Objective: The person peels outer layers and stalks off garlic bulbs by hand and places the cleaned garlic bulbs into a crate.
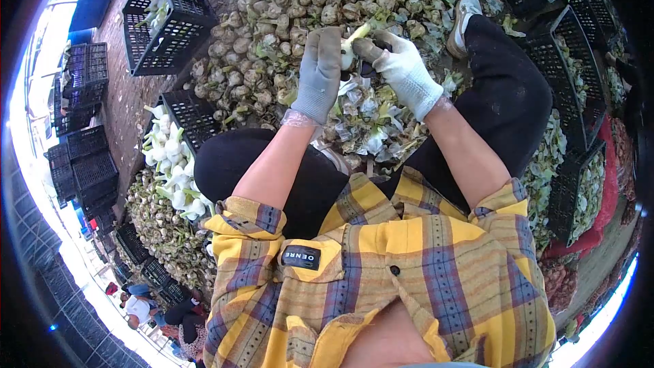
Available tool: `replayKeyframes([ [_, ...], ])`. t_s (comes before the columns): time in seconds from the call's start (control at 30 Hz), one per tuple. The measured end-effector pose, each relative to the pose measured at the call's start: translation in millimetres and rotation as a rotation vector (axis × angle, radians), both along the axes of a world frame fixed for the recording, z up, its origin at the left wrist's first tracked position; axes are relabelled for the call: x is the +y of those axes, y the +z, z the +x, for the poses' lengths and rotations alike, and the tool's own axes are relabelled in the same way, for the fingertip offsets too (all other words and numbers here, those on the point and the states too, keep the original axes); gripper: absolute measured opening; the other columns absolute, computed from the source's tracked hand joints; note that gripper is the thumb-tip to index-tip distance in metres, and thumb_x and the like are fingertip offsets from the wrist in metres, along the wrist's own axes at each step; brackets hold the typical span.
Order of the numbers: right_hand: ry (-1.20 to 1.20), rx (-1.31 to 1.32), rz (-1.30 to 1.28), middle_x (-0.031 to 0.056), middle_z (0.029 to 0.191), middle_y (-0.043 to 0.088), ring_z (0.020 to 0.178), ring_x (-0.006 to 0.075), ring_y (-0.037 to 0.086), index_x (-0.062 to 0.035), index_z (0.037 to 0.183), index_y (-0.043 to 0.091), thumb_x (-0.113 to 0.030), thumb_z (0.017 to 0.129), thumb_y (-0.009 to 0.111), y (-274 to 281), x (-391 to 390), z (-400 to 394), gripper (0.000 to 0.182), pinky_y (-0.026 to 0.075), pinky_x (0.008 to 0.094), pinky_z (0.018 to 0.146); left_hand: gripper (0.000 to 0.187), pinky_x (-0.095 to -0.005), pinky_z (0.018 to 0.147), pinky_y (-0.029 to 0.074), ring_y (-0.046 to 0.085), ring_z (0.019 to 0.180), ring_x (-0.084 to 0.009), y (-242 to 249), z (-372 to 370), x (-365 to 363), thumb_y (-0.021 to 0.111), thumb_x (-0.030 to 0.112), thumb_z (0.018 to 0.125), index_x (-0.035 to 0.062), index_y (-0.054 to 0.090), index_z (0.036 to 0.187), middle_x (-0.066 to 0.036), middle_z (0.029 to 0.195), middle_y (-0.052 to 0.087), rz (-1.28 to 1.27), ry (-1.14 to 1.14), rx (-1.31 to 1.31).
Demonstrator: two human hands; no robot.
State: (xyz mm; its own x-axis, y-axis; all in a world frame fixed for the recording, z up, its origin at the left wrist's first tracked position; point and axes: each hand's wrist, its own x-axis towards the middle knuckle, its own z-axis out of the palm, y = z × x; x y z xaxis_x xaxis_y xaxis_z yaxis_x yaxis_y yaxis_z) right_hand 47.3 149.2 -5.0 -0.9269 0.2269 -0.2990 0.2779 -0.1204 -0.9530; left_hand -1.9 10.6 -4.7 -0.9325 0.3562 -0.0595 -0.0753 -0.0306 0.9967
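Note:
My left hand (320, 71), in a grey-white glove, is closed around a garlic bulb (348, 56) with a short green stem that points up and right. Close beside it, my right hand (398, 65), in a white glove with dark fingertips, is closed on a small dark tool (366, 68) held against the bulb's right side; the tool's shape is mostly hidden. Beneath both hands lie loose pale skins and leaf scraps (371, 119). A large heap of unpeeled garlic bulbs (300, 3) spreads in front of my hands.
A black crate (167, 44) stands at the upper left. Cleaned white garlic (174, 163) fills a crate on the left. More black crates (572, 48) with garlic and leaves line the right, near red netting (606, 177). Other people (139, 307) are at the lower left.

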Motion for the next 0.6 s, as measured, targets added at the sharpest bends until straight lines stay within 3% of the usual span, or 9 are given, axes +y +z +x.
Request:
replayKeyframes([
  [0.23, 0.073, 0.099, -0.010, 0.0054, 0.089, 0.064, 0.078, 0.0078, 0.053, 0.0051, 0.106, 0.059, -0.024, 0.085, 0.061, -2, 5, 4, 0.036, 0.045, 0.0247, 0.071, 0.038, -0.0227, 0.076, 0.040, 0.046, 0.084, -0.0072, 1, 4, 1, 0.050, 0.040, 0.092, 0.0049, 0.051, 0.106, 0.000, 0.094, 0.051, 0.017, 0.015, -0.038],
  [0.37, 0.089, 0.091, 0.125, 0.0099, 0.092, 0.065, 0.082, 0.0123, 0.057, 0.0044, 0.106, 0.059, -0.023, 0.085, 0.060, 3, 5, 5, 0.034, 0.046, 0.0272, 0.074, 0.038, -0.0230, 0.072, 0.042, 0.047, 0.081, -0.0071, -6, 2, 0, 0.049, 0.041, 0.092, 0.0050, 0.052, 0.104, -0.001, 0.091, 0.052, -0.046, 0.018, 0.049],
  [0.47, 0.094, 0.096, 0.318, 0.0153, 0.095, 0.065, 0.086, 0.0177, 0.060, 0.0051, 0.106, 0.059, -0.022, 0.085, 0.059, 9, 1, 6, 0.035, 0.046, 0.0293, 0.077, 0.041, -0.0249, 0.066, 0.044, 0.049, 0.074, -0.0079, 1, -3, -3, 0.048, 0.044, 0.091, 0.0052, 0.052, 0.103, -0.002, 0.087, 0.052, -0.049, -0.020, -0.266],
  [0.57, 0.048, 0.105, 0.357, 0.0194, 0.098, 0.064, 0.090, 0.0226, 0.061, 0.0066, 0.109, 0.057, -0.023, 0.084, 0.059, 10, -2, 8, 0.038, 0.046, 0.0311, 0.079, 0.045, -0.0255, 0.065, 0.047, 0.052, 0.072, -0.0086, 17, 0, 1, 0.046, 0.048, 0.090, 0.0057, 0.054, 0.102, -0.003, 0.086, 0.053, 0.176, -0.012, -0.635],
  [0.6, 0.039, 0.081, 0.351, 0.0202, 0.099, 0.063, 0.091, 0.0235, 0.061, 0.0073, 0.110, 0.056, -0.023, 0.084, 0.059, 6, -2, 8, 0.040, 0.046, 0.0313, 0.079, 0.043, -0.0250, 0.067, 0.047, 0.053, 0.074, -0.0088, 15, -1, -1, 0.049, 0.047, 0.090, 0.0059, 0.053, 0.104, -0.003, 0.086, 0.054, 0.164, -0.056, -0.609],
])
